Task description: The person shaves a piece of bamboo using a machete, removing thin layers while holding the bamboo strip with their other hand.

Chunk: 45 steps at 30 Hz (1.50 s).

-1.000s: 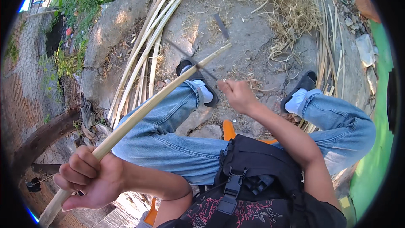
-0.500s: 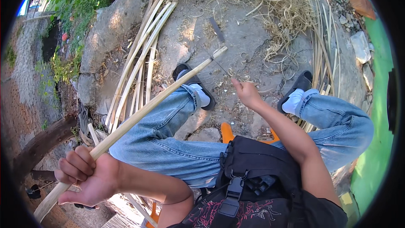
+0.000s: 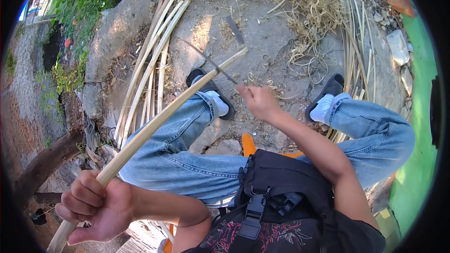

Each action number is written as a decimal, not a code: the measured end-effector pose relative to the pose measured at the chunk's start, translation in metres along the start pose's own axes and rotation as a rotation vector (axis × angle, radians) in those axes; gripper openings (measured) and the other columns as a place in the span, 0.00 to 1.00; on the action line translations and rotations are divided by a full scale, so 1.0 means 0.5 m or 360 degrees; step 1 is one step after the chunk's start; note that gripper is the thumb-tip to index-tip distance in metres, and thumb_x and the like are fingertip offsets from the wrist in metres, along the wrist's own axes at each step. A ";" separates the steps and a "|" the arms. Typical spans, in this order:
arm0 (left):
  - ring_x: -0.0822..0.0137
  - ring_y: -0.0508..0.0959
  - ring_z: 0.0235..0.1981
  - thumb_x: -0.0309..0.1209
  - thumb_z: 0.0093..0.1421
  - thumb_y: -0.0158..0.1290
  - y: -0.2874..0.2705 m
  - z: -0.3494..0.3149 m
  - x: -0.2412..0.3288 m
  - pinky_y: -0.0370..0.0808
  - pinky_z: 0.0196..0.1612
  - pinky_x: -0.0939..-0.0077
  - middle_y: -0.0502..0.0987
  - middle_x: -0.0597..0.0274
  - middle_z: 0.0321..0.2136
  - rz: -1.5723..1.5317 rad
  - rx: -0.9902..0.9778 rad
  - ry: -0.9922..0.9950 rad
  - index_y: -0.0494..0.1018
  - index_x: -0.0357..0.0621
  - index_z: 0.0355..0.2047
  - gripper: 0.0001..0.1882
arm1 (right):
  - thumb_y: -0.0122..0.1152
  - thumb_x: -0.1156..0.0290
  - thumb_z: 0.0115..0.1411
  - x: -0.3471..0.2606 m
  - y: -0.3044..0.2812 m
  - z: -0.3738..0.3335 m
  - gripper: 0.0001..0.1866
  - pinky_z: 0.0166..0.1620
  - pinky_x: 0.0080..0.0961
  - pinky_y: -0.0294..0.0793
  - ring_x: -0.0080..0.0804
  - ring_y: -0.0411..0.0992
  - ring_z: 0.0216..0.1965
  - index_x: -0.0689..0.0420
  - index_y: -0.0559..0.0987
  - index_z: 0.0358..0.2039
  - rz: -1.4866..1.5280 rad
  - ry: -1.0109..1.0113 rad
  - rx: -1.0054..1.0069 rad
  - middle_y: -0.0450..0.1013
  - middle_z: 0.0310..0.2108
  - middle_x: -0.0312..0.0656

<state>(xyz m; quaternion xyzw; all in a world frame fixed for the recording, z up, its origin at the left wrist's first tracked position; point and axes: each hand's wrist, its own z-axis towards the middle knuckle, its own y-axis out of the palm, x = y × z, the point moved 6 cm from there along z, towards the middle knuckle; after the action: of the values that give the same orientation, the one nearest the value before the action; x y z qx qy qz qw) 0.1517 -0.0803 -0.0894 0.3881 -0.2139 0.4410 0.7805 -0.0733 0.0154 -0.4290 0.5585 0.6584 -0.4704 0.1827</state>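
My left hand [image 3: 101, 206] is wrapped round the lower part of a long, pale bamboo strip [image 3: 161, 118], at the lower left. The strip slants up and away to the right, over my left knee. In my right hand [image 3: 258, 104], closed near the middle, is a thin, dark-bladed knife [image 3: 199, 52]. Its blade crosses the strip a short way below the far end and touches it there. The handle is hidden inside my fingers.
Several split bamboo strips [image 3: 152, 72] lie on the ground at left, with more strips [image 3: 358, 51] at right. A heap of curly shavings [image 3: 309, 7] sits at the back. Beyond my left foot lies a flat dark piece [image 3: 234, 29]. A green wall [image 3: 419, 159] borders the right.
My right hand and the knife have moved left and toward me along the strip, leaving more of its far end past the blade. My left hand keeps its grip.
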 end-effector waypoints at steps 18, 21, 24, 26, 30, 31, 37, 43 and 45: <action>0.82 0.46 0.09 0.59 0.59 0.44 -0.010 0.003 -0.016 0.41 0.13 0.84 0.48 0.76 0.09 -0.0065 0.0047 0.0027 0.51 0.53 0.16 0.28 | 0.42 0.44 0.62 0.157 -0.043 0.039 0.34 0.27 0.43 0.68 0.55 0.71 0.21 0.65 0.73 0.17 -0.0217 0.0305 -0.0020 0.69 0.14 0.57; 0.82 0.45 0.08 0.59 0.58 0.45 0.001 -0.004 -0.005 0.40 0.13 0.85 0.48 0.76 0.08 -0.0121 -0.0028 0.0030 0.50 0.53 0.16 0.29 | 0.42 0.44 0.62 0.065 -0.026 0.032 0.34 0.26 0.43 0.68 0.53 0.71 0.20 0.65 0.73 0.17 -0.0167 0.0078 0.0057 0.68 0.13 0.55; 0.82 0.46 0.08 0.59 0.58 0.44 0.006 0.003 -0.013 0.40 0.13 0.85 0.48 0.76 0.08 -0.0152 -0.0089 -0.0008 0.50 0.53 0.16 0.29 | 0.40 0.44 0.62 -0.076 -0.012 -0.017 0.36 0.26 0.43 0.68 0.53 0.72 0.21 0.65 0.73 0.15 0.0018 -0.0358 0.0006 0.69 0.14 0.57; 0.82 0.46 0.08 0.59 0.58 0.44 0.008 0.003 -0.015 0.40 0.13 0.84 0.48 0.76 0.08 -0.0161 -0.0083 -0.0002 0.50 0.53 0.15 0.29 | 0.40 0.43 0.62 -0.021 0.000 -0.011 0.36 0.26 0.43 0.68 0.53 0.72 0.21 0.66 0.73 0.15 0.0064 -0.0369 0.0011 0.69 0.14 0.57; 0.82 0.45 0.08 0.58 0.59 0.45 -0.007 -0.001 -0.018 0.40 0.13 0.84 0.48 0.76 0.08 -0.0143 0.0008 -0.0003 0.51 0.53 0.15 0.28 | 0.41 0.43 0.62 0.184 -0.039 0.033 0.35 0.25 0.42 0.67 0.52 0.70 0.19 0.66 0.72 0.19 -0.0167 0.0311 0.0020 0.69 0.13 0.54; 0.82 0.45 0.08 0.58 0.59 0.45 -0.004 -0.001 -0.023 0.40 0.13 0.84 0.48 0.76 0.08 -0.0151 0.0006 0.0007 0.51 0.53 0.15 0.28 | 0.41 0.43 0.62 0.169 -0.043 0.048 0.35 0.25 0.42 0.67 0.52 0.70 0.19 0.66 0.72 0.19 -0.0169 0.0303 0.0030 0.69 0.13 0.54; 0.82 0.45 0.08 0.57 0.58 0.46 -0.004 0.003 -0.014 0.40 0.13 0.84 0.49 0.76 0.09 -0.0113 -0.0038 -0.0002 0.50 0.53 0.16 0.28 | 0.39 0.42 0.63 -0.049 -0.006 -0.007 0.37 0.24 0.40 0.63 0.45 0.65 0.15 0.64 0.71 0.14 0.0071 -0.0322 -0.0013 0.65 0.11 0.52; 0.82 0.45 0.08 0.57 0.58 0.46 -0.018 -0.001 -0.016 0.40 0.12 0.84 0.48 0.76 0.08 0.0046 0.0139 0.0059 0.50 0.52 0.15 0.28 | 0.39 0.43 0.63 0.192 -0.039 0.058 0.34 0.24 0.41 0.63 0.46 0.65 0.15 0.64 0.72 0.19 -0.0218 0.0398 0.0044 0.64 0.11 0.51; 0.82 0.45 0.08 0.57 0.58 0.45 0.000 -0.003 -0.010 0.40 0.12 0.84 0.47 0.76 0.08 -0.0142 -0.0061 -0.0005 0.50 0.53 0.15 0.28 | 0.43 0.44 0.62 0.127 -0.022 0.051 0.33 0.28 0.42 0.69 0.56 0.71 0.23 0.64 0.73 0.17 -0.0209 0.0245 0.0005 0.70 0.16 0.56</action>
<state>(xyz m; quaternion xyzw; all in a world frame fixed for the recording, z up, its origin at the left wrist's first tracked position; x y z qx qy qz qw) 0.1490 -0.0817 -0.0937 0.3830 -0.2060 0.4010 0.8063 -0.1103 0.0308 -0.4858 0.5489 0.7050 -0.4380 0.0994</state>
